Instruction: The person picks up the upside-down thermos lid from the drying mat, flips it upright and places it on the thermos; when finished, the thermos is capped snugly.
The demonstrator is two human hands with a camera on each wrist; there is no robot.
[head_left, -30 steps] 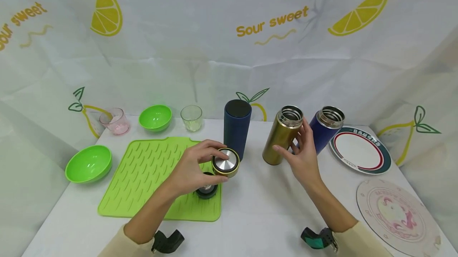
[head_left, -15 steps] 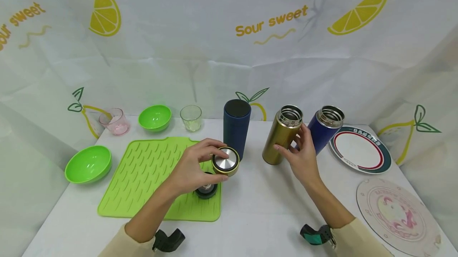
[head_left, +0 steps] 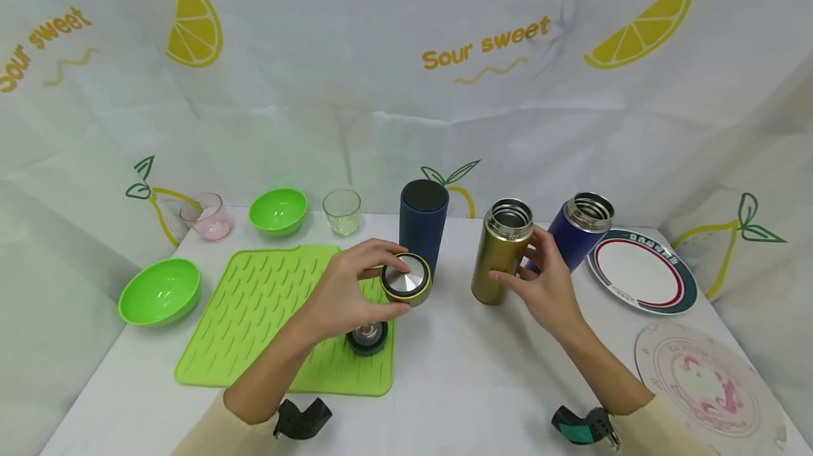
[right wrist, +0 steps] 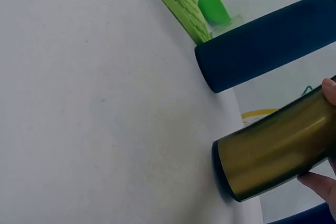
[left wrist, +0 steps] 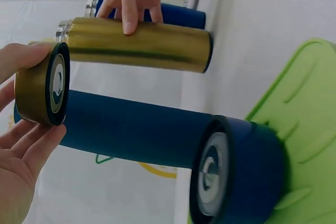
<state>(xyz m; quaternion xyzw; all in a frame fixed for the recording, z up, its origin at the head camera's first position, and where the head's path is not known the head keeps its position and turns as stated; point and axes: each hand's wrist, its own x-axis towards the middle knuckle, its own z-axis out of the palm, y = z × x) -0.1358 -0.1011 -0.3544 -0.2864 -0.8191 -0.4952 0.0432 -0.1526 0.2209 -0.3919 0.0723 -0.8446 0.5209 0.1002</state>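
Observation:
In the head view my left hand (head_left: 343,294) pinches a gold bottle lid (head_left: 406,283) by its rim, its silver top facing up. The left wrist view shows the lid's (left wrist: 39,87) underside. My right hand (head_left: 546,286) grips a gold thermos bottle (head_left: 492,262), upright with its steel mouth uncovered. Whether its base touches the table I cannot tell. Behind that hand, a blue thermos bottle (head_left: 569,236) also has an uncovered mouth. Between the hands stands a dark blue bottle (head_left: 422,230) with a black top. A blue lid (left wrist: 257,166) lies upturned below the left hand.
A green drying mat (head_left: 254,322) lies on the left under the blue lid. Two green bowls (head_left: 159,294), a pink glass (head_left: 209,219) and a clear glass (head_left: 343,212) stand around it. On the right lie a rimmed plate (head_left: 686,286) and a pink round mat (head_left: 705,378).
My right hand has brought the gold thermos bottle slightly nearer to me. The left hand has raised the gold lid a little, still pinching it. The head view has shifted slightly.

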